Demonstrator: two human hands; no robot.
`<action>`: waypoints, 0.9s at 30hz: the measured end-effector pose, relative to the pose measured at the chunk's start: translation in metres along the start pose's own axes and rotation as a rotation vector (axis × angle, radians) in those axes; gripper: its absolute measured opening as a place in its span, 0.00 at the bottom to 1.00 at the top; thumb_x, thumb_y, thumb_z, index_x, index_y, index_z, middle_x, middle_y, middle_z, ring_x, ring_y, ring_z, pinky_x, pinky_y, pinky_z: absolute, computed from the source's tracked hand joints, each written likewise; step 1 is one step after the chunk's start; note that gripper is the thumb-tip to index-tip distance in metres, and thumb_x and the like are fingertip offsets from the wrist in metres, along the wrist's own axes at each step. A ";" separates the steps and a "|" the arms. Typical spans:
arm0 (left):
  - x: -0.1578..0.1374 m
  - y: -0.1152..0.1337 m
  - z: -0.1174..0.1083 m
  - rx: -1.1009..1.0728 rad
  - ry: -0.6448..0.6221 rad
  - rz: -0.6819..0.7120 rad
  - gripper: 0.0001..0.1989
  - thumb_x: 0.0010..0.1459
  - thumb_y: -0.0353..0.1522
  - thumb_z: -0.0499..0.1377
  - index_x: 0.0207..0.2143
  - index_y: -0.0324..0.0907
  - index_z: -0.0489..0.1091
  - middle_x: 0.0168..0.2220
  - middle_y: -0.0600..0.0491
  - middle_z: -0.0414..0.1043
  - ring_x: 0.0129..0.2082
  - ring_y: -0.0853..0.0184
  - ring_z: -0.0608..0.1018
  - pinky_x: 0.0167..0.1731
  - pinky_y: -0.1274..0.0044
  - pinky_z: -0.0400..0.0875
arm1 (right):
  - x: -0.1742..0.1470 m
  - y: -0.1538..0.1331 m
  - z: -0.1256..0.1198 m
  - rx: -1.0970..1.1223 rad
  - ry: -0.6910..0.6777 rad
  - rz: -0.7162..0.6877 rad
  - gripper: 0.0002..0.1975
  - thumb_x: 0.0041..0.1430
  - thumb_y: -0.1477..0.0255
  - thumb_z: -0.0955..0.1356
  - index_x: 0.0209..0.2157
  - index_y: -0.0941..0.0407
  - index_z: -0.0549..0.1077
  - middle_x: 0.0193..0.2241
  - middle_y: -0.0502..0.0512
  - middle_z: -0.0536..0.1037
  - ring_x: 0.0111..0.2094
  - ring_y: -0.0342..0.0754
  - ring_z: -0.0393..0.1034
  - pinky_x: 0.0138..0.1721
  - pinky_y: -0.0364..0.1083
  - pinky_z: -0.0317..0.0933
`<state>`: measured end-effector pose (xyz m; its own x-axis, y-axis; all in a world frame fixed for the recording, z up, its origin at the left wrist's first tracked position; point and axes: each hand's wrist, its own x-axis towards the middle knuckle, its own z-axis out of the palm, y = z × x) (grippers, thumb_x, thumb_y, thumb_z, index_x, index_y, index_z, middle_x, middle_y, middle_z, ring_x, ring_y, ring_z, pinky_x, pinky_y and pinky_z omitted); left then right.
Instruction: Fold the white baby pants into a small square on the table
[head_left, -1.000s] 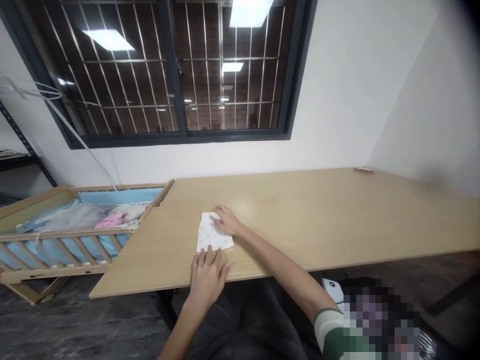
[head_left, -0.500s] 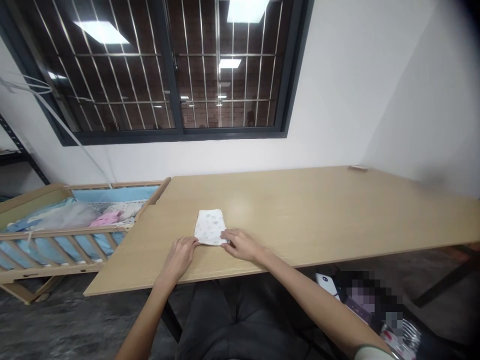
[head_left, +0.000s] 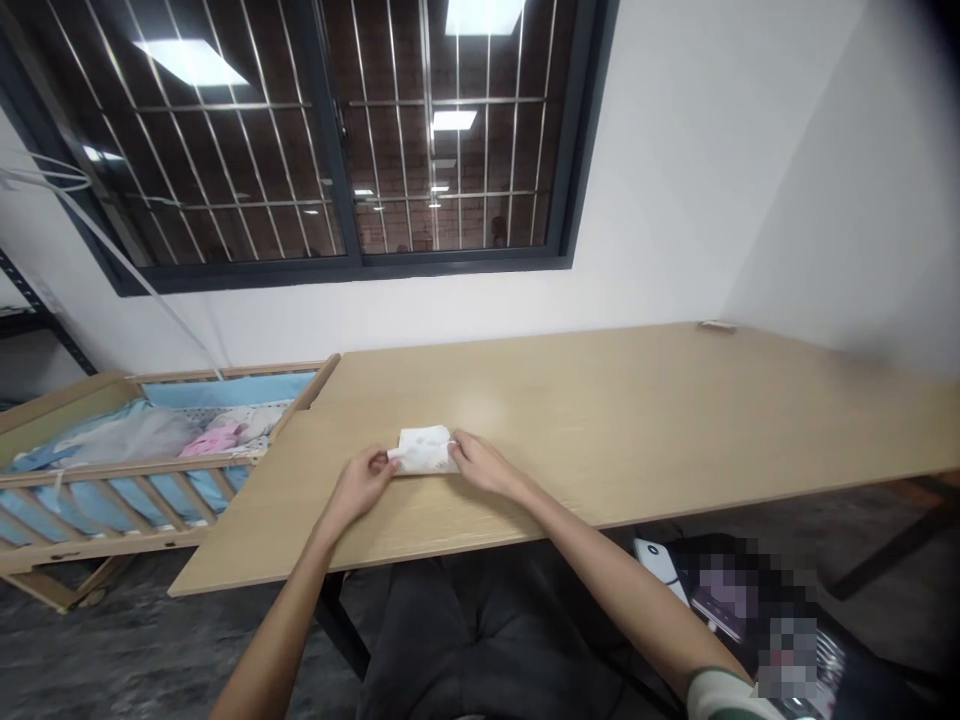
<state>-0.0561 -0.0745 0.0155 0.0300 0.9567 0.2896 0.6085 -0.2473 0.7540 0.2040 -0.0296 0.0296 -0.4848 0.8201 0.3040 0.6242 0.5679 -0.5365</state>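
Observation:
A small white cloth with a faint pale print lies folded on the wooden table, its near edge lifted and bent over. My left hand pinches its near left corner between thumb and fingers. At the right edge, my right hand grips the other corner, thumb toward the cloth. The parts of the cloth under my fingertips are hidden.
The light wooden table stretches far to the right, with a small flat object at its back edge. Left of it stands a wooden crib holding bedding. Below the table's front edge, a white phone-like device lies among blurred items.
Both hands have closed on the near corners and raised that edge away from me. The cloth, flat before, now looks shorter and partly folded over.

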 end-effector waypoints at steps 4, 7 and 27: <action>0.041 -0.001 0.011 0.050 0.101 -0.089 0.16 0.63 0.38 0.57 0.46 0.37 0.73 0.43 0.43 0.81 0.40 0.61 0.82 0.42 0.73 0.76 | 0.032 0.014 0.004 0.004 0.055 0.072 0.16 0.74 0.66 0.56 0.41 0.57 0.71 0.39 0.61 0.78 0.36 0.50 0.71 0.39 0.46 0.60; 0.060 -0.006 0.023 0.139 0.147 -0.153 0.13 0.63 0.35 0.57 0.46 0.37 0.73 0.43 0.42 0.81 0.42 0.59 0.82 0.44 0.71 0.74 | 0.055 0.027 0.010 -0.002 0.090 0.112 0.14 0.72 0.67 0.58 0.40 0.58 0.72 0.39 0.62 0.78 0.38 0.51 0.72 0.41 0.46 0.61; 0.047 -0.005 0.059 0.478 0.070 0.215 0.33 0.70 0.45 0.43 0.69 0.34 0.51 0.70 0.38 0.53 0.71 0.58 0.56 0.68 0.67 0.51 | 0.063 0.034 0.040 -0.094 0.183 -0.166 0.28 0.72 0.62 0.56 0.67 0.59 0.60 0.66 0.65 0.64 0.68 0.53 0.54 0.68 0.54 0.45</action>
<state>-0.0107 -0.0193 -0.0096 0.1514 0.8754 0.4591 0.8885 -0.3241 0.3250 0.1703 0.0390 -0.0009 -0.4714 0.7095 0.5238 0.6036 0.6926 -0.3950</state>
